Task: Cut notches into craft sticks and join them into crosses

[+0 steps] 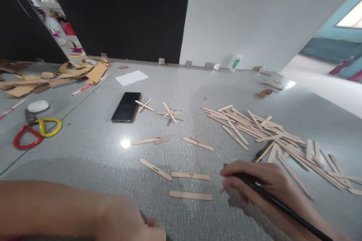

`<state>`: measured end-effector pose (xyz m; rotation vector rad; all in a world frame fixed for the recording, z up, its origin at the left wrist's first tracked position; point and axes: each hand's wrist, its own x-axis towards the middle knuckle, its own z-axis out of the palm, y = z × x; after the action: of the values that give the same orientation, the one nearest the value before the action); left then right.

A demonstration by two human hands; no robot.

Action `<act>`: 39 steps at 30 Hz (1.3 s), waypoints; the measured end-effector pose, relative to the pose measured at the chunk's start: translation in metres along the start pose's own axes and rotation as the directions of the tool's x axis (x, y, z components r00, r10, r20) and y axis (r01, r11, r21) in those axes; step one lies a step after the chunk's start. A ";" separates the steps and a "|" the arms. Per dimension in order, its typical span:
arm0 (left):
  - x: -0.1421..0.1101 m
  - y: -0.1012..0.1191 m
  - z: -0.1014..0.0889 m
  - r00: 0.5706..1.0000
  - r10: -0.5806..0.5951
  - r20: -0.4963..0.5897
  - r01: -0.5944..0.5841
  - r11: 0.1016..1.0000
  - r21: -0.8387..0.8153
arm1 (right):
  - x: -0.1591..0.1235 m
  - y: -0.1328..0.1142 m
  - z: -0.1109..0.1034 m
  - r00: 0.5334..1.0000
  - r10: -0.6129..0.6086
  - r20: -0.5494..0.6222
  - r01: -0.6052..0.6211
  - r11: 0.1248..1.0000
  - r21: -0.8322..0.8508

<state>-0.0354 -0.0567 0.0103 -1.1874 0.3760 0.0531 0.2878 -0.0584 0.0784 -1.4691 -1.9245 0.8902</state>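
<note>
Phone, black and flat on the grey tabletop, serves as the landmark. The right hand is to its right and nearer the person, thumb and fingers closed around a slim black tool whose shaft slants back across the palm. The left hand is low, on the person's side of the phone, blurred, with the fingers bent; whether it grips anything I cannot tell.

Between the phone and the right hand, though nearer the person, are a plain wooden stick, a marked stick with a jagged line at its middle, and a slanted stick with a dark mark. Two low stick groups lie a little closer to the phone. Just beside its right edge is a crossed pair, then a star-like cluster. Well to its right spreads a loose stick pile.

Beyond the phone lies white paper; to its left are the scissors, with red and yellow handles, and a white rounded object. Cardboard scraps lie farther back on that side.
</note>
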 end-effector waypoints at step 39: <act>0.025 -0.028 0.024 0.579 -0.636 0.510 0.397 -0.326 -0.858 | -0.005 -0.021 0.000 0.942 0.272 0.197 -0.332 0.845 0.420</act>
<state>0.0010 -0.0496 0.0345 -2.8382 -0.2823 -0.8383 0.2761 -0.0670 0.0945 -1.4698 -1.4451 1.4969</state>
